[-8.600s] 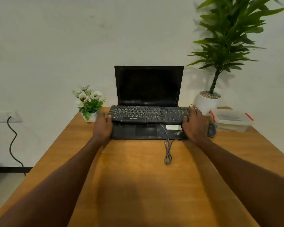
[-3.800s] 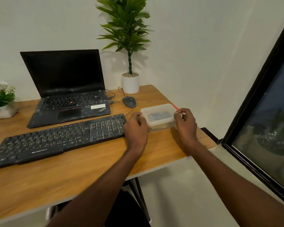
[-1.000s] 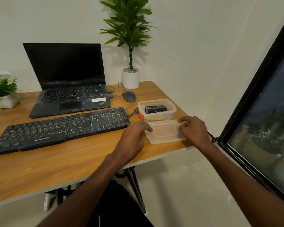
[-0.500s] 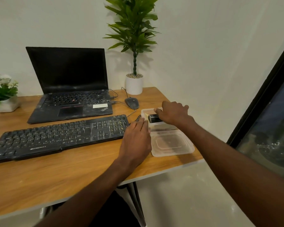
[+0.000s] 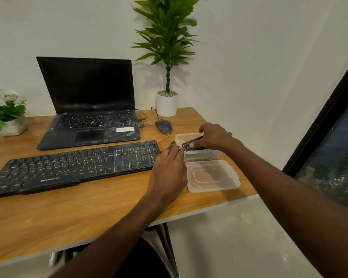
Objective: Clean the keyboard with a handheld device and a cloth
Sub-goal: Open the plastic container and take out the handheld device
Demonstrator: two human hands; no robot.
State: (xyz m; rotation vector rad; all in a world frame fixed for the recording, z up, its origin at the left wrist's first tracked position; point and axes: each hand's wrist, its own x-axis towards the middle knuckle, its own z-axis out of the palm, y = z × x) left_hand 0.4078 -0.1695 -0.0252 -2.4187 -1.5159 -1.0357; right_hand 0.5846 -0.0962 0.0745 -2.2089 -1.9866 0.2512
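One wooden desk (image 5: 72, 213) against a pale wall bears the black keyboard (image 5: 72, 167); right hand (image 5: 214, 136) grips a dark handheld device (image 5: 189, 145) over the clear container (image 5: 207, 154), left hand (image 5: 168, 171) rests flat, fingers relaxed.

Looked like a home office or small desk nook. Wooden desk (image 5: 72, 213) across the lower left, open laptop (image 5: 88, 105) and separate keyboard (image 5: 72, 167) at centre left, mouse (image 5: 163, 126) just right of them. Potted plant (image 5: 166, 57) at top centre against plain pale wall (image 5: 249, 57), flower pot (image 5: 5, 111) at far left, dark window (image 5: 333, 153) at right edge.
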